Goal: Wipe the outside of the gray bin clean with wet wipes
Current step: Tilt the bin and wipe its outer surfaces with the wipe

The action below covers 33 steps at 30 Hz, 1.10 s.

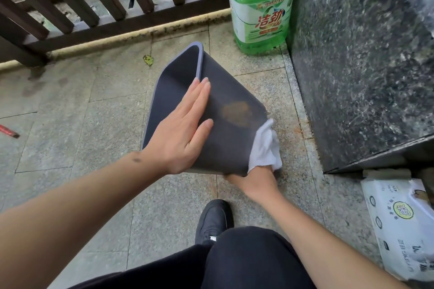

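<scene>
Green detergent bottle [260, 7] label with red characters 洁劲 and 100 beneath, white wipes pack [404, 225] at right with small dark print too blurred to read

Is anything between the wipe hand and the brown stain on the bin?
Nothing visible. The right hand presses the wet wipe on the gray bin beside the brown stain; the left hand lies left of it.

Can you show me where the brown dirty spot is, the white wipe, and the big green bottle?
brown stain [236, 114], head view, middle of the patch on the gray bin's side.
white wipe [264, 148], head view, middle of the cloth.
green bottle [260, 23], head view, on its label.
</scene>
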Tool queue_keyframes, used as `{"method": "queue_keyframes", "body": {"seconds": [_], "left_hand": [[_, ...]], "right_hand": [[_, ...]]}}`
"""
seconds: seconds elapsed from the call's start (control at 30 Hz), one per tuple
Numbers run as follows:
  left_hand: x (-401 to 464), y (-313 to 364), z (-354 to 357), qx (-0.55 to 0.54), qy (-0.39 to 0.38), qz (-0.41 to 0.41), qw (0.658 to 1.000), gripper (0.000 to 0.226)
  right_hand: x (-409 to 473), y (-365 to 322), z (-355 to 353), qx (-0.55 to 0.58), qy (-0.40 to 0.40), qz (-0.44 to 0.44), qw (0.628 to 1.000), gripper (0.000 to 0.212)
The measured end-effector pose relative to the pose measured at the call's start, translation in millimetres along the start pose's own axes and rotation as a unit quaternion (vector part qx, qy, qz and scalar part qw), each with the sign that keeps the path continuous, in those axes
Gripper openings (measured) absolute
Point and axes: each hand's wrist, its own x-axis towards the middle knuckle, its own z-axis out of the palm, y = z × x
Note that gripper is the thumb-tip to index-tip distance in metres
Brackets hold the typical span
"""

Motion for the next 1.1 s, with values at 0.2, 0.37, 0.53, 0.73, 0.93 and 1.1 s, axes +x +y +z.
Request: {"method": "queue_keyframes", "body": {"seconds": [0.2,0.37,0.53,0.73,0.93,1.1], "left_hand": [[7,9,6,0.001,-0.003,0.017,1.0,0.064],[2,-8,2,0.018,0.008,0.015,1.0,0.068],[-7,-29,-1,0.038,0.003,-0.004,0.999,0.079],[-14,-40,-8,0.071,0.014,-0.033,0.997,0.081],[-10,-35,-5,0.06,0.022,-0.022,0.998,0.074],[-13,-42,-7,0.048,0.005,-0.033,0.998,0.081]], "right_hand": [[-6,-9,-2,-0.018,-0.041,0.003,0.999,0.086],[-37,-67,9,-0.183,-0.072,-0.193,0.961,0.076],[-39,-96,20,-0.197,0.057,-0.431,0.879,0.037],[-4,-30,4,-0.137,-0.016,-0.158,0.978,0.096],[-1,-35,5,-0.157,-0.046,-0.039,0.986,0.078],[-51,-122,33,-0.267,-0.007,-0.409,0.872,0.037]]}}
